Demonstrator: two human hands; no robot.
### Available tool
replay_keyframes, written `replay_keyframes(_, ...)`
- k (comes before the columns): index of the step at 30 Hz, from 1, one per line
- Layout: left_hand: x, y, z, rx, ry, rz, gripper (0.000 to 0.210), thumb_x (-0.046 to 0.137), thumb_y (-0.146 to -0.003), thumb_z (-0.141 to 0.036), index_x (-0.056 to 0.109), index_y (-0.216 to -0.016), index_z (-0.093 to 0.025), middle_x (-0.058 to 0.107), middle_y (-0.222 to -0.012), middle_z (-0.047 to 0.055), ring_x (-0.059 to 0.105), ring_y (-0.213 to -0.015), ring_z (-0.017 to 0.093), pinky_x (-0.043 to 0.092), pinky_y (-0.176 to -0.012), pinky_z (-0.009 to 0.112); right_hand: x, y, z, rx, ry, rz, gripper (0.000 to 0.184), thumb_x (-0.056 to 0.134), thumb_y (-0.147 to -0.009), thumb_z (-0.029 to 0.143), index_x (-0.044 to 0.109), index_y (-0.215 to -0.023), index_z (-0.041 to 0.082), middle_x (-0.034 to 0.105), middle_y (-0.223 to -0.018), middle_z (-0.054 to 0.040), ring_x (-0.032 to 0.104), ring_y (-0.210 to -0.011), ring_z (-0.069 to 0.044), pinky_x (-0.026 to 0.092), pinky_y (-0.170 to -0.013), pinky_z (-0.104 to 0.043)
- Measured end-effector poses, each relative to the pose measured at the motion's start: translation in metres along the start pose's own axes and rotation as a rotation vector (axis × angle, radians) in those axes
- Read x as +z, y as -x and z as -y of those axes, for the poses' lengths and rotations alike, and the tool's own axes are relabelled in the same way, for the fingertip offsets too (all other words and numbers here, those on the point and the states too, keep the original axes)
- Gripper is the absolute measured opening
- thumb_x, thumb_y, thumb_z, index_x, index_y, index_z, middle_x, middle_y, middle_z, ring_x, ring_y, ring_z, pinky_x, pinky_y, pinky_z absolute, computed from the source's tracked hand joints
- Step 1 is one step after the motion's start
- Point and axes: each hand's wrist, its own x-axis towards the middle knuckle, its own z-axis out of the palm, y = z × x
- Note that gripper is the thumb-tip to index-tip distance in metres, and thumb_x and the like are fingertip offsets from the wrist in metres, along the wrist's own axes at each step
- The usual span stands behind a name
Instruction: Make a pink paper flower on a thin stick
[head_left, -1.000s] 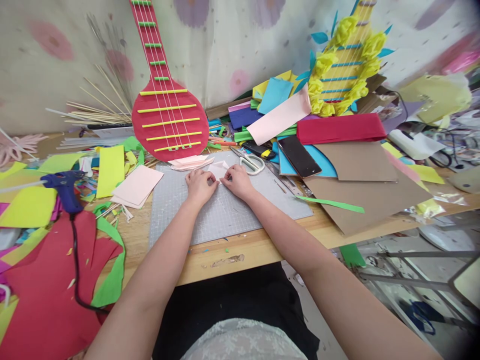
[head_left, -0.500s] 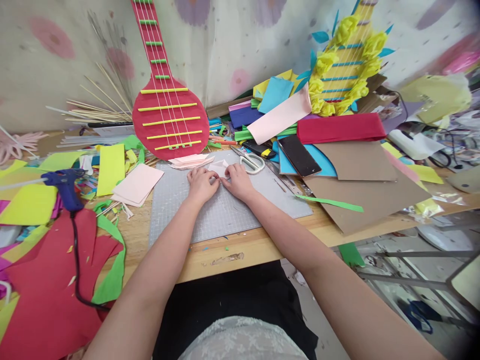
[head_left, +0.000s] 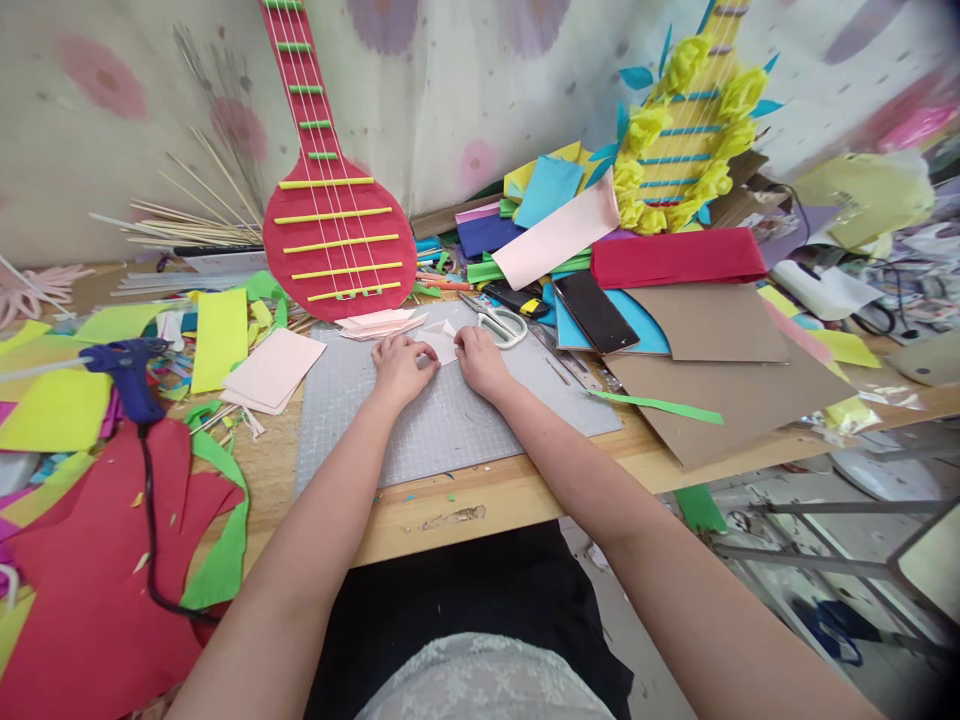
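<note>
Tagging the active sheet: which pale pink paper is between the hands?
The small sheet over the grey mat, between left hand and right hand; the folded pile, flat stack and long strip lie outside that gap.

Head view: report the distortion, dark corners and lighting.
In the head view, wide-angle stretch makes the forearms loom large toward the bottom edge; both right-hand corners darken; light looks soft and diffuse; the pale paper between left hand and right hand shows little detail.

Pale top (head_left: 487,685), raised lacy floral pattern, rounded front; plain black garment (head_left: 465,590) over lap; forearms (head_left: 330,510) bare.
</note>
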Motion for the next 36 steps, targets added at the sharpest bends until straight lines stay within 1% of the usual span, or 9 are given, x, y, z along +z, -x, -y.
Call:
replay_keyframes(4,0.0,0.001,-0.004,-0.02,-0.015,-0.013,0.015,0.062,-0.072,-0.04,0.067,-0.08,-0.028,0.057,-0.097,0.005,0.044,-0.107,0.026,0.025,-0.097,0.043,-0.001,0.003,0.003,-0.05,-0.013,0.001,0.017,0.046,-0.081,0.022,0.051,-0.096,0.015,0.055,-0.098,-0.0123,0.045,-0.094,-0.024,0.036,-0.085,-0.038)
replay_keyframes(9,0.003,0.002,-0.008,-0.044,-0.009,-0.08,0.021,0.059,-0.074,-0.046,0.067,-0.078,-0.027,0.057,-0.094,0.006,0.045,-0.106,0.025,0.023,-0.098,0.044,-0.002,0.005,0.006,-0.056,0.001,0.017,0.02,0.05,-0.079,0.022,0.051,-0.097,0.014,0.054,-0.1,-0.0129,0.044,-0.095,-0.024,0.035,-0.087,-0.038)
replay_keyframes(14,0.003,0.002,-0.009,-0.044,-0.004,-0.036,0.019,0.063,-0.07,-0.044,0.067,-0.079,-0.027,0.057,-0.096,0.005,0.044,-0.108,0.026,0.023,-0.099,0.045,-0.002,0.004,0.006,-0.057,0.012,0.02,0.017,0.048,-0.08,0.02,0.052,-0.096,0.014,0.054,-0.099,-0.0126,0.045,-0.095,-0.024,0.035,-0.088,-0.037)
replay_keyframes(17,-0.004,0.002,0.0,-0.001,0.001,0.029,0.014,0.059,-0.073,-0.033,0.067,-0.084,-0.029,0.057,-0.101,0.005,0.044,-0.109,0.026,0.023,-0.099,0.045,-0.002,0.003,0.005,-0.061,0.007,0.019,0.016,0.048,-0.08,0.02,0.052,-0.095,0.015,0.054,-0.097,-0.0121,0.045,-0.094,-0.024,0.035,-0.087,-0.038)
replay_keyframes(20,-0.016,0.001,0.019,0.161,0.044,0.103,0.034,0.047,-0.074,-0.013,0.068,-0.094,-0.033,0.057,-0.105,0.002,0.044,-0.11,0.021,0.027,-0.1,0.041,-0.001,0.003,0.003,-0.05,-0.002,0.024,0.016,0.046,-0.081,0.019,0.053,-0.094,0.014,0.054,-0.097,-0.0119,0.046,-0.093,-0.023,0.036,-0.086,-0.037)
replay_keyframes(24,-0.028,0.0,0.04,0.22,0.066,0.046,0.045,0.047,-0.069,-0.007,0.067,-0.101,-0.031,0.057,-0.116,0.0,0.041,-0.117,0.019,0.027,-0.104,0.037,-0.003,0.003,0.001,-0.052,-0.036,0.004,0.017,0.044,-0.081,0.018,0.054,-0.094,0.016,0.054,-0.095,-0.0102,0.047,-0.091,-0.022,0.036,-0.086,-0.036)
replay_keyframes(30,-0.02,-0.001,0.038,0.196,0.065,0.062,0.03,0.052,-0.076,-0.018,0.066,-0.101,-0.028,0.058,-0.119,0.002,0.045,-0.116,0.019,0.028,-0.104,0.037,-0.012,0.008,0.003,-0.242,-0.085,0.001,0.019,0.047,-0.079,0.018,0.062,-0.091,0.019,0.052,-0.098,-0.008,0.046,-0.096,-0.02,0.036,-0.089,-0.034)
replay_keyframes(33,-0.017,-0.002,0.034,0.215,0.094,0.058,0.022,0.052,-0.079,-0.025,0.068,-0.095,-0.025,0.061,-0.113,0.004,0.049,-0.111,0.019,0.032,-0.101,0.038,-0.013,0.007,0.002,-0.231,-0.072,0.029,0.025,0.044,-0.076,0.011,0.065,-0.088,0.019,0.053,-0.096,-0.0075,0.046,-0.096,-0.02,0.036,-0.088,-0.034)
replay_keyframes(36,-0.017,-0.003,0.035,0.252,0.131,0.069,0.025,0.047,-0.08,-0.018,0.068,-0.093,-0.024,0.062,-0.111,0.003,0.051,-0.109,0.017,0.035,-0.101,0.036,-0.011,0.006,-0.001,-0.175,-0.07,0.017,0.028,0.042,-0.074,0.008,0.066,-0.085,0.019,0.054,-0.094,-0.0076,0.046,-0.093,-0.02,0.037,-0.086,-0.034)
